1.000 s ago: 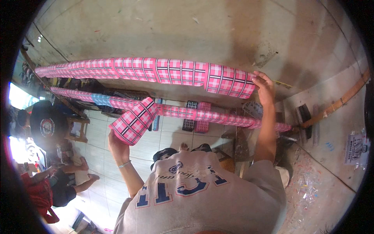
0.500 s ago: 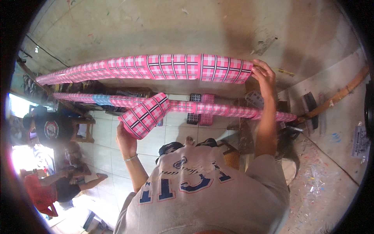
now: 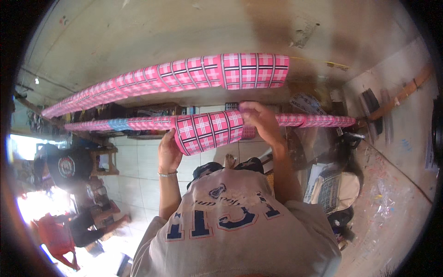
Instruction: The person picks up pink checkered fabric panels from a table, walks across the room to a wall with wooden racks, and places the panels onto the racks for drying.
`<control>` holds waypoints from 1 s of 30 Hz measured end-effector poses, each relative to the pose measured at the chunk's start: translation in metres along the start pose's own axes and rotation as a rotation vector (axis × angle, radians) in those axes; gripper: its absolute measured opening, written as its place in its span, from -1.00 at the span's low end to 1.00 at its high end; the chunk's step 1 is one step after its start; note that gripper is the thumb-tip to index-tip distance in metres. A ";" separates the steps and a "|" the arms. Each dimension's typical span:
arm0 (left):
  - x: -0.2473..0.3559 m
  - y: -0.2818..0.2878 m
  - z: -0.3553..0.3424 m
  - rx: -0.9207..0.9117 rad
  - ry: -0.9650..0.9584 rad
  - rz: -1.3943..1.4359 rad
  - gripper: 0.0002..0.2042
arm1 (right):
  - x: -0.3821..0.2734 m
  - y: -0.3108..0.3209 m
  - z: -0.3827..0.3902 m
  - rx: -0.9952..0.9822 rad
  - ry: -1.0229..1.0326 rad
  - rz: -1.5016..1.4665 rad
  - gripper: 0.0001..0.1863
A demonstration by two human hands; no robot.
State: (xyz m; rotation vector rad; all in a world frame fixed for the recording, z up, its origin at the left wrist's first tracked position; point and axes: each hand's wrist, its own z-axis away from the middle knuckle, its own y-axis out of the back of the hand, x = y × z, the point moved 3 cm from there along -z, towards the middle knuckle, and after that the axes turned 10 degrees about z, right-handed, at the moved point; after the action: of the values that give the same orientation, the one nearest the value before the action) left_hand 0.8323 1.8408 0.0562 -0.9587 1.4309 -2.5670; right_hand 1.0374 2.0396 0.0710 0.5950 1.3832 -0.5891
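A pink plaid sheet [image 3: 210, 131] with black and white lines lies between my hands, over the nearer pole or just in front of it. My left hand [image 3: 170, 153] grips its lower left edge, thumb on top. At the upper right corner of the sheet is my right hand [image 3: 260, 121], its fingers bent around the edge and slightly blurred. More sheets of the same plaid hang in an overlapping row [image 3: 254, 71] along the upper pole. Others cover the nearer pole on both sides of my hands, with one blue piece [image 3: 119, 124] among them.
A pale wall [image 3: 175, 27] rises behind the upper row. Slanting wooden bars [image 3: 406, 97] support the poles. To the left, a person in a dark shirt [image 3: 69, 166] and another in red [image 3: 55, 237] sit near a wooden stool [image 3: 105, 161]. Bags [image 3: 339, 189] lie at my right.
My right hand has left the end of the upper row and come down to the sheet at my left hand. That sheet, tilted before, now lies nearly level along the nearer pole.
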 end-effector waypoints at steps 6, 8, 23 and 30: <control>-0.028 -0.009 -0.022 -0.097 0.087 -0.117 -0.80 | 0.008 0.021 0.025 0.115 -0.039 0.129 -0.71; -0.035 -0.013 -0.028 -0.097 0.143 -0.142 -0.80 | 0.009 0.024 0.034 0.196 0.025 0.138 -0.74; -0.083 -0.004 -0.046 -0.424 0.292 -0.342 -0.58 | -0.047 0.093 0.098 0.319 0.147 0.721 -0.84; -0.080 0.029 -0.047 -0.258 0.280 -0.419 -0.56 | -0.147 0.189 0.118 0.554 0.265 0.809 -0.85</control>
State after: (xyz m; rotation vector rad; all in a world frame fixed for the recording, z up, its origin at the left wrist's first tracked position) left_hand 0.8639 1.8858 -0.0240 -1.0621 1.8447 -2.9633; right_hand 1.2381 2.0989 0.2357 1.6264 1.0745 -0.2195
